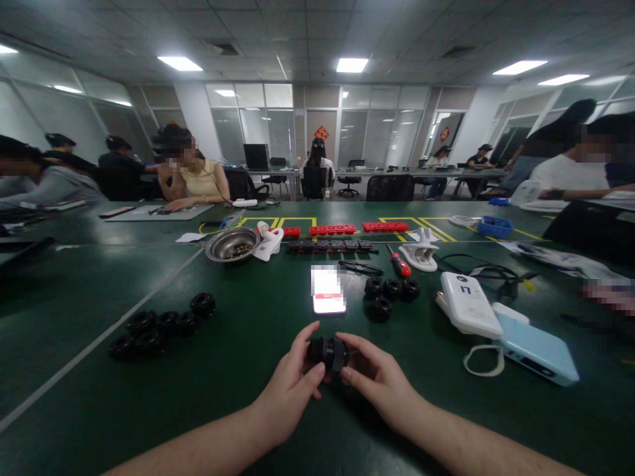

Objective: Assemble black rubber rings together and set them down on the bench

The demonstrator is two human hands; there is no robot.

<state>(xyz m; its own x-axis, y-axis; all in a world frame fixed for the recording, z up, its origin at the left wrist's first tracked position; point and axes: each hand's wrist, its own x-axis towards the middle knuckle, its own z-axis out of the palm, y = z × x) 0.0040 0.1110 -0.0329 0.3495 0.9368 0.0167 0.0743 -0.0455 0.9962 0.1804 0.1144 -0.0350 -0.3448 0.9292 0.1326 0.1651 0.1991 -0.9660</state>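
From where I stand, both hands are partly closed around one black ribbed fitting (328, 354), held just on the near side of a lit phone (329, 302). The left hand (292, 380) curls its thumb and fingers about one end; the right hand (381, 373) pinches the other between thumb and fingertips. I can't tell whether the fitting touches the table (238, 377).

The right hand's hold looks the slighter, so an uneven twist or tug could make that end slip. Being round, the fitting might then roll into the phone, or towards the black round parts on the right (392, 287), where one dark piece would be easily confused with another. If its segments come apart, a loose one could stray too. The black round parts on the left (143, 321) lie well apart, likely safe from a small slip.
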